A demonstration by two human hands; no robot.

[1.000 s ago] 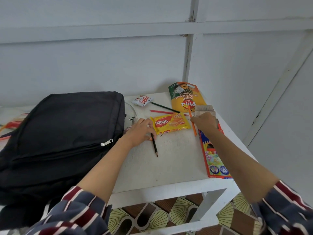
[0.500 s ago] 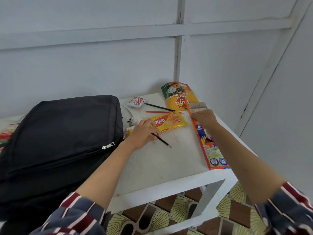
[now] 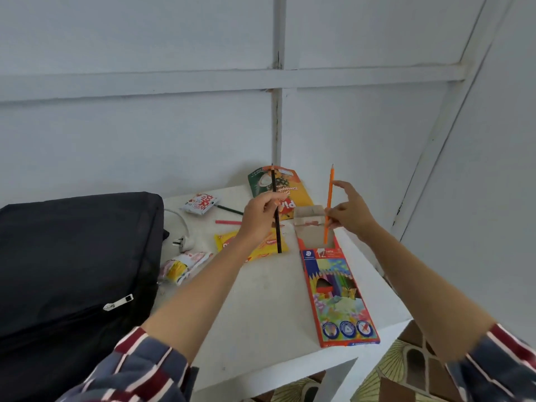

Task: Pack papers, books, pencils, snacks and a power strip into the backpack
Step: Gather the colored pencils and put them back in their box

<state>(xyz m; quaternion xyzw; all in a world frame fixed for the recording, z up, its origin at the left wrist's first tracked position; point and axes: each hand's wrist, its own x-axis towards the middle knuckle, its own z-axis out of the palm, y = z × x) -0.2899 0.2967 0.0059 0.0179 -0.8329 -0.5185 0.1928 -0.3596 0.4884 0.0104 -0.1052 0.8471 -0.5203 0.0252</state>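
- Left hand (image 3: 258,216) pinches a slim black pencil (image 3: 278,233) upright, just left of the open orange cardboard pencil box (image 3: 339,288).
- Right hand (image 3: 352,211) pinches an orange pencil (image 3: 330,187), lower end at the box's mouth.
- Black fabric backpack (image 3: 72,256) lies well left of the box.

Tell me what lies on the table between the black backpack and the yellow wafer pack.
In the head view: a white plug on its cord and a crumpled snack packet.
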